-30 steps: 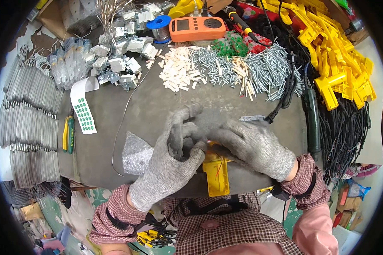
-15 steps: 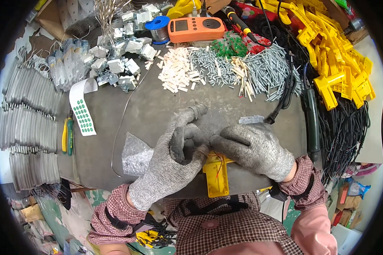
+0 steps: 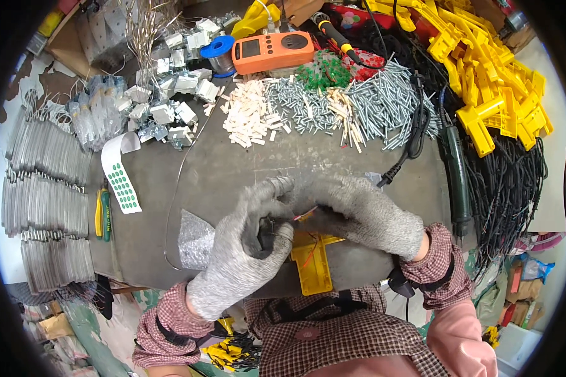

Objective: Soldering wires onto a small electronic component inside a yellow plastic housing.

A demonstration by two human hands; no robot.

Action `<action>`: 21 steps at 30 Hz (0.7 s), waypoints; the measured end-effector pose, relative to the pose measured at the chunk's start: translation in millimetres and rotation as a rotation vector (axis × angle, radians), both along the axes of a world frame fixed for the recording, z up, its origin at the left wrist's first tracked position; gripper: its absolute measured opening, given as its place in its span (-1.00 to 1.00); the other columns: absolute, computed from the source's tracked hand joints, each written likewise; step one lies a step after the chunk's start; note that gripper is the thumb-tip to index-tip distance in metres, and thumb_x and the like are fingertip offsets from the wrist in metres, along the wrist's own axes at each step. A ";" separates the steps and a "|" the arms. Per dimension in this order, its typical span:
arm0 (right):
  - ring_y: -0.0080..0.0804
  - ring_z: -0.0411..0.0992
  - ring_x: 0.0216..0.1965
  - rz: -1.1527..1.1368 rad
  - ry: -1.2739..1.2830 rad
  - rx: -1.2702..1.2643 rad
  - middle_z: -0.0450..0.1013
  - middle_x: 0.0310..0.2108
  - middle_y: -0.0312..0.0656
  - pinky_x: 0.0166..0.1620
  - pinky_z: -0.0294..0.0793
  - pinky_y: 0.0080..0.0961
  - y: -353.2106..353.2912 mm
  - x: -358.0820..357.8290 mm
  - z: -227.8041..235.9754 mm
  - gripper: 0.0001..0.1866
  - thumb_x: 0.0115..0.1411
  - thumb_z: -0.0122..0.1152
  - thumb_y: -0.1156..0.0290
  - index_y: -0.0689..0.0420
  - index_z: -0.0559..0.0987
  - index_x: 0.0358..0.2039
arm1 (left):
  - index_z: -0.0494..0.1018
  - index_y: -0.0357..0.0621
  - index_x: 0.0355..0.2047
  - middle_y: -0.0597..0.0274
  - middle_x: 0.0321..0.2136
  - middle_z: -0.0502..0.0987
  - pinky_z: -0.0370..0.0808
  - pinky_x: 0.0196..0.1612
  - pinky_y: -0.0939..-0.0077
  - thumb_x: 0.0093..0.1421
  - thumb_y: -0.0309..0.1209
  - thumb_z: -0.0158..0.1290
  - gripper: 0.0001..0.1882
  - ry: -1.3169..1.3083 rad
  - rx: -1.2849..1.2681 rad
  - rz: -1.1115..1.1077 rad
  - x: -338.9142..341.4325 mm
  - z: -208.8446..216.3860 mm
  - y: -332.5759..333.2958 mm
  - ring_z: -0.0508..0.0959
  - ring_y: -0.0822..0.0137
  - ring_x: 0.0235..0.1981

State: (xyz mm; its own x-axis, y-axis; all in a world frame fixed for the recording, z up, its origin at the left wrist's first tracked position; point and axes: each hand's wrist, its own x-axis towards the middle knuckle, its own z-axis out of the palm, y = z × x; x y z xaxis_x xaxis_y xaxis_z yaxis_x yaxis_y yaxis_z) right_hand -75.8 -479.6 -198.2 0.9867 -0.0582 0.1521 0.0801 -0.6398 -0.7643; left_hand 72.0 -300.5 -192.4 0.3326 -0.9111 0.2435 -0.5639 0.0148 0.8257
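Both my hands wear grey knit gloves with darker palms and meet above the workbench's near edge. My left hand (image 3: 248, 242) is curled, thumb and fingers closed around thin reddish wires (image 3: 305, 215). My right hand (image 3: 368, 217) pinches the same wires from the other side; its fingertips are partly hidden and smeared by motion. Just below them a yellow plastic housing (image 3: 313, 276) lies at the bench edge, with a thin red wire inside it. A grey terminal block (image 3: 373, 178) shows partly behind my right hand. Clear bubble wrap (image 3: 195, 242) lies beside my left hand.
White ceramic pieces (image 3: 248, 113) and screws (image 3: 383, 103) are heaped behind, below an orange meter (image 3: 273, 52) and solder spool (image 3: 219, 53). Metal strips (image 3: 44, 207), pliers (image 3: 103, 212) and a sticker sheet (image 3: 119, 176) lie left. Yellow housings (image 3: 490, 75), black cables (image 3: 506, 195) and a dark-handled tool (image 3: 457, 182) are right.
My right hand has shifted left and up over the terminal block, closer to my left hand. Reddish wires now show between the fingers. The whole view has shifted slightly.
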 end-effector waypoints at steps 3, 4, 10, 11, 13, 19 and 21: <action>0.00 0.50 -0.12 -0.145 0.140 0.160 0.49 -0.17 -0.02 -0.08 0.49 -0.21 -3.4 -2.4 18.9 -0.62 0.16 0.31 0.40 0.09 0.50 -0.01 | 0.45 -0.23 -0.03 0.06 -0.13 0.59 0.57 -0.18 0.51 0.24 -0.57 0.13 -0.72 0.253 0.298 -0.054 5.1 31.8 -11.4 0.61 0.34 -0.16; -0.01 0.50 -0.14 -0.110 -0.011 0.182 0.48 -0.18 -0.05 -0.09 0.49 -0.21 -8.8 -4.9 11.8 -0.62 0.15 0.32 0.42 0.10 0.51 -0.01 | 0.46 -0.23 -0.06 0.07 -0.14 0.59 0.57 -0.19 0.51 0.25 -0.58 0.12 -0.76 0.456 0.507 -0.100 4.4 39.2 -14.7 0.61 0.35 -0.17; -0.11 0.52 -0.18 -0.092 -0.188 -0.023 0.47 -0.22 -0.13 -0.14 0.53 -0.33 -14.8 -19.4 31.1 -0.54 0.14 0.29 0.58 0.11 0.53 0.09 | 0.47 -0.14 -0.17 0.09 -0.43 0.48 0.56 -0.32 0.23 0.18 -0.42 0.14 -0.78 -0.438 0.367 -0.018 -9.3 19.5 -21.8 0.60 0.00 -0.34; -0.05 0.51 -0.15 -0.077 -0.064 0.068 0.47 -0.18 -0.05 -0.09 0.52 -0.25 -11.1 -21.4 36.3 -0.55 0.16 0.24 0.53 0.12 0.52 0.11 | 0.47 -0.10 -0.17 0.11 -0.43 0.47 0.55 -0.34 0.22 0.19 -0.39 0.13 -0.80 -0.541 0.382 -0.047 -9.4 19.0 -20.2 0.59 0.01 -0.36; 0.07 0.52 -0.13 -0.087 -0.052 0.170 0.48 -0.17 0.09 -0.10 0.52 -0.12 -3.5 -24.4 27.7 -0.55 0.24 0.14 0.44 0.17 0.47 0.16 | 0.51 -0.11 -0.18 0.08 -0.33 0.48 0.51 -0.32 0.21 0.18 -0.39 0.20 -0.79 -0.508 0.316 -0.062 -8.5 16.9 -24.5 0.57 0.02 -0.36; -0.11 0.55 -0.34 -0.192 0.061 0.068 0.52 -0.35 -0.02 -0.27 0.53 -0.31 -4.4 -22.7 -7.5 -0.80 0.31 0.17 0.44 0.18 0.46 -0.09 | 0.46 -0.21 -0.23 0.12 -0.28 0.43 0.52 -0.24 0.39 0.09 -0.45 0.30 -0.71 -0.097 0.244 -0.142 2.7 47.9 -40.1 0.52 0.22 -0.30; -0.14 0.55 -0.39 -0.217 0.031 0.115 0.51 -0.41 -0.07 -0.31 0.52 -0.32 -4.5 -21.0 9.5 -0.78 0.30 0.18 0.44 0.17 0.48 -0.06 | 0.46 -0.22 -0.26 0.20 -0.29 0.45 0.51 -0.22 0.42 0.12 -0.51 0.24 -0.80 -0.257 0.223 -0.115 -2.9 45.3 -47.3 0.52 0.30 -0.27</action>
State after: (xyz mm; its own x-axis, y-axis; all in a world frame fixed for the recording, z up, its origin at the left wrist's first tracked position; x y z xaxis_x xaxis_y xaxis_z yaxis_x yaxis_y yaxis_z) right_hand -96.8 -484.1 -188.7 0.9533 -0.2843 0.1022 -0.0741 -0.5479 -0.8333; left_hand 69.1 -347.8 -147.0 0.1783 -0.9792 0.0970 -0.7588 -0.0741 0.6471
